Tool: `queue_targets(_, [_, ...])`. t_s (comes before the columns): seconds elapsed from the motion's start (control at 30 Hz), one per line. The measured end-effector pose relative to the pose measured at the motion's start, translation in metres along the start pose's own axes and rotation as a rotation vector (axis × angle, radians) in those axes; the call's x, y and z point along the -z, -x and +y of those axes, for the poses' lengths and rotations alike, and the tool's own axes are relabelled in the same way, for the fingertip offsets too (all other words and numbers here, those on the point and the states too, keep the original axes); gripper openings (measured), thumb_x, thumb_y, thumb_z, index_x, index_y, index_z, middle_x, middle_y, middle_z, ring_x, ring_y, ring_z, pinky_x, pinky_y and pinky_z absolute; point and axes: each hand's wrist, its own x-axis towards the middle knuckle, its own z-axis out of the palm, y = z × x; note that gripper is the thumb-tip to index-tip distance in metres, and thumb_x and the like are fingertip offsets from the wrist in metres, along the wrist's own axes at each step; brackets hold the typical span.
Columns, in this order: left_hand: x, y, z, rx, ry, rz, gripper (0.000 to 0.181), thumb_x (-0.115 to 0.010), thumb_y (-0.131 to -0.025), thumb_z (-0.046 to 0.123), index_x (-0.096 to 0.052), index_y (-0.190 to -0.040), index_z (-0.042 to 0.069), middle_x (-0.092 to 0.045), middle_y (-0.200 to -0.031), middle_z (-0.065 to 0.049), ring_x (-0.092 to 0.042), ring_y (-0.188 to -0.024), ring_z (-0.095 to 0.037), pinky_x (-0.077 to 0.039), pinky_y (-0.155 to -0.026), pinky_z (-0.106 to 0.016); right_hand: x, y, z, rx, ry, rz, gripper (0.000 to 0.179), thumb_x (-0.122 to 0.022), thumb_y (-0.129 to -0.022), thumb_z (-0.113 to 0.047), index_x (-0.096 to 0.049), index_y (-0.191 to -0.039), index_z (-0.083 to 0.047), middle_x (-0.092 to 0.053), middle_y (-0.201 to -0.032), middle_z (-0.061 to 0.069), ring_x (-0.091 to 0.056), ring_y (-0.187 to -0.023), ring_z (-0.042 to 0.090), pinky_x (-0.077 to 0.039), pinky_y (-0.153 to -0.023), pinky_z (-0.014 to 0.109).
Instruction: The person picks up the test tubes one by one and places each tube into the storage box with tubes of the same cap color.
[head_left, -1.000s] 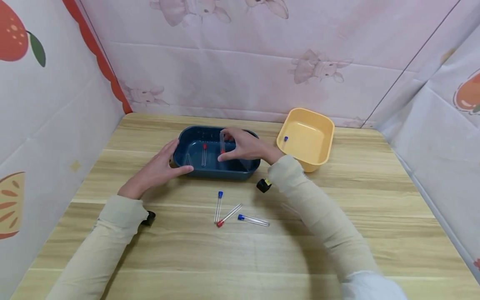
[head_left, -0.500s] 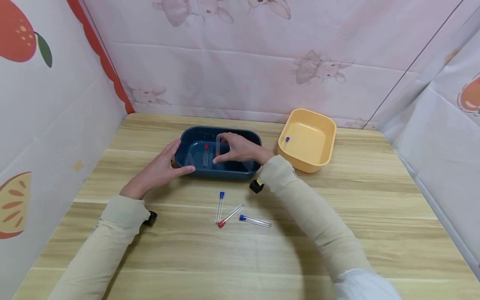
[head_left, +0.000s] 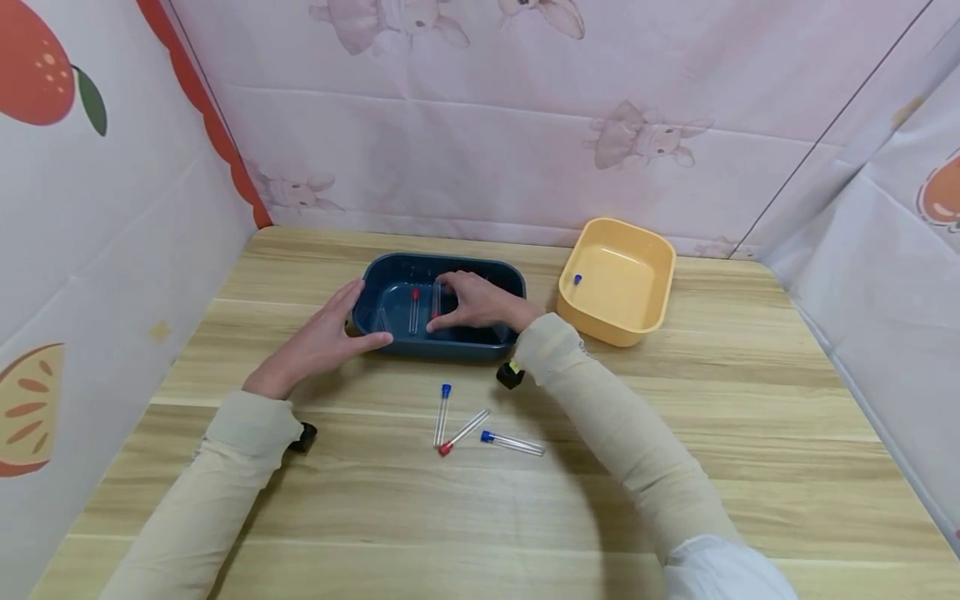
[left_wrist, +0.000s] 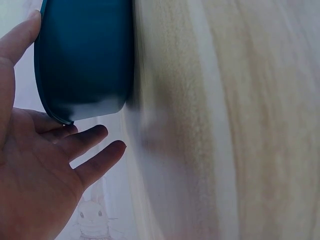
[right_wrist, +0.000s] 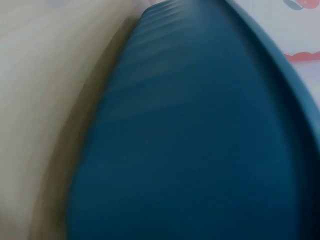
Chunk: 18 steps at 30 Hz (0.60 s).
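Red-capped tube point(head_left: 437, 297): 1 in right hand point(head_left: 478, 302) | tubes point(head_left: 513, 443) on table point(head_left: 360, 517): 3

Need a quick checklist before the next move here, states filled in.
1. Left hand touching the dark blue bin: ok.
2. Right hand free: not ok, it holds a red-capped tube.
3. Only red caps in the dark blue bin: cannot tell; a second red-capped tube shows, but the leftmost tube's cap is hidden.
4. Blue-capped tube inside the yellow bin: ok.
5. Loose tubes off the table: not ok, two with blue caps and one with a red cap lie there.
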Motion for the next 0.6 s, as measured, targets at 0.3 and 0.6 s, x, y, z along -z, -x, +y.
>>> queue_targets(0.3, [0.0006, -0.0006, 0.0, 0.0, 0.016, -0.002, 0.108, -0.068, -0.096, 0.055, 0.0, -0.167, 0.01, -0.001, -0.173, -0.016, -0.011, -0.155, -0.044, -0.018, -0.119, -0.068, -0.0046, -0.0023, -0.0037, -0.018, 0.096, -0.001, 0.094, -0.076, -0.088, -0.06, -0.043, -0.156, -0.004, -0.055, -0.142, 0.014, -0.049, -0.129, 0.027, -0.045, -0.109, 0.041])
queue_targets(0.6, [-0.0007, -0.0013, -0.0023, -0.009, 0.01, 0.006, 0.108, -0.068, -0.096, 0.055, 0.0, -0.167, 0.009, -0.001, -0.173, -0.017, -0.012, -0.155, -0.045, -0.019, -0.118, -0.069, -0.0101, -0.0047, -0.0058, -0.054, 0.208, 0.025, 0.098, -0.075, -0.083, -0.068, -0.047, -0.154, -0.006, -0.049, -0.15, 0.016, -0.048, -0.132, 0.029, -0.043, -0.112, 0.043])
